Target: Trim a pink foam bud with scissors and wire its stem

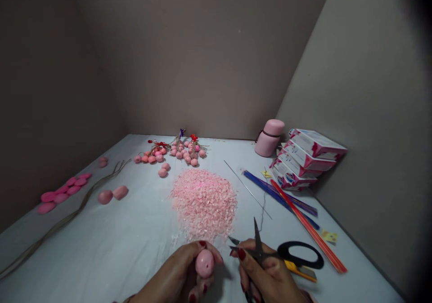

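Our L hand [182, 267], low at the bottom edge near the middle of the view, has its fingers curled round a pink ball [204, 264], pinching it btwn thumb & fingertips; a small dark hole shows on the side facing us. Our R hand [266, 271], just beside it to the right, grips black scissors [258, 244] near the pivot, thumb & fingers pressed on the metal; they're spread wide, one blade pointing up, the other left twd the ball but apart from it, w/ a loop handle out to the right. Partly hidden behind that hand is a yellow-orange item [302, 271], can't tell exactly what. Just beyond the ball we've got a heap of pink shavings [204, 202] on the white tabletop [135, 244]. Right of the heap: a thin metal rod [248, 190], then blue strips [280, 198] & a red-orange strip [307, 226], w/ stacked boxes [310, 157] & a pink flask [270, 139] farther back. Left side: two loose pink pieces [105, 197] near long dry strands [77, 211], plus pink ovals [60, 198] along the far L edge. At the back, bunches of pink balls [185, 153] sit w/ red & purple ties.
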### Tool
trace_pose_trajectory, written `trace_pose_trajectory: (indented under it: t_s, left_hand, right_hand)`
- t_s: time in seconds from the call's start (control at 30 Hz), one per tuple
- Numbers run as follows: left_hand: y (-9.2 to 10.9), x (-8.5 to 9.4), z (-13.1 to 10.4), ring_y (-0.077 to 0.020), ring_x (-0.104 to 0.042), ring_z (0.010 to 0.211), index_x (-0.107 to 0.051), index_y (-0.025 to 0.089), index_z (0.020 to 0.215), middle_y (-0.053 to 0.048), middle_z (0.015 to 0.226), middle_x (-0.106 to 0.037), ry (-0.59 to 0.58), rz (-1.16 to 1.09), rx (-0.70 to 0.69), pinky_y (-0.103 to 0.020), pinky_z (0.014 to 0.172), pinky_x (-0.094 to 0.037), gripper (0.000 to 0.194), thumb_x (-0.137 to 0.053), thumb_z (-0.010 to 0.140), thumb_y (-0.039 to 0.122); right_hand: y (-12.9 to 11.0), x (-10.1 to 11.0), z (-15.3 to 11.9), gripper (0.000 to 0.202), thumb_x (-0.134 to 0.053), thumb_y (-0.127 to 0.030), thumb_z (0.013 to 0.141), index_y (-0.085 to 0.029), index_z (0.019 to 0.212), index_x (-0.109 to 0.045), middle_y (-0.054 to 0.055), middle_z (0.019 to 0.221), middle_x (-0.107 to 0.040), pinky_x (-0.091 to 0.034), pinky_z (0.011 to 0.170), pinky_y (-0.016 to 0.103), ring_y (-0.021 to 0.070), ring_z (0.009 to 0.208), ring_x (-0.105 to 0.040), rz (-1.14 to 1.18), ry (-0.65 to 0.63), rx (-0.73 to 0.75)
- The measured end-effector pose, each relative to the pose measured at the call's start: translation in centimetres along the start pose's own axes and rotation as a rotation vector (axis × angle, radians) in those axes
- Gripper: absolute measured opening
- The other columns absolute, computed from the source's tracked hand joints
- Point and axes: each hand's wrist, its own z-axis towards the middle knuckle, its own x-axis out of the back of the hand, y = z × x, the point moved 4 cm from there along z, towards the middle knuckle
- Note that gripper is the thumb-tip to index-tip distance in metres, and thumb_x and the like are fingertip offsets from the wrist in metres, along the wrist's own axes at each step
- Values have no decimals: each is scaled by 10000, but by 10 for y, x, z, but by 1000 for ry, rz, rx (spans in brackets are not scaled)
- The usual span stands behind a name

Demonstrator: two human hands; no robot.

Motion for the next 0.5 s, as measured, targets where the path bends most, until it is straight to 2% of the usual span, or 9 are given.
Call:
trace_pose_trajectory:
  t_s: [0.1, 0.27, 0.4, 0.5]
  left_hand:
    - [-3, 0, 0, -42, -222, 377, -568, 156, 617, 53, 469, -416, -13, -30, 63, -158, 362, -98, 243, -415, 772, 264]
    - [-6, 1, 3, -36, -225, 350, -570, 149, 603, 45, 473, -444, 30, 44, 36, -174, 358, -74, 400, -345, 854, 364]
    - [-7, 3, 9, -55, -241, 345, -523, 176, 626, 57, 472, -443, -23, 104, -91, -208, 363, -136, 389, -321, 884, 385]
    - [-4, 6, 10, -74, -254, 397, -430, 217, 633, 90, 493, -385, -7, 315, -266, -234, 412, -188, 353, -449, 824, 514]
  right_hand:
    - [0, 0, -1, 578, -586, -733, 656, -161, 741, -578, -55, 408, -482, -234, 354, 176, 56, 316, -315, -10, 9, -8]
    - [0, -3, -3, 589, -572, -749, 656, -167, 748, -567, -51, 423, -493, -251, 357, 164, 56, 343, -326, 3, -17, -17]
    - [1, -5, -4, 582, -573, -746, 658, -173, 754, -561, -57, 421, -477, -239, 353, 165, 57, 345, -318, -11, -45, -43]
    - [2, -6, -5, 597, -559, -758, 657, -172, 769, -566, -52, 431, -483, -237, 352, 170, 61, 349, -322, -32, -71, -44]
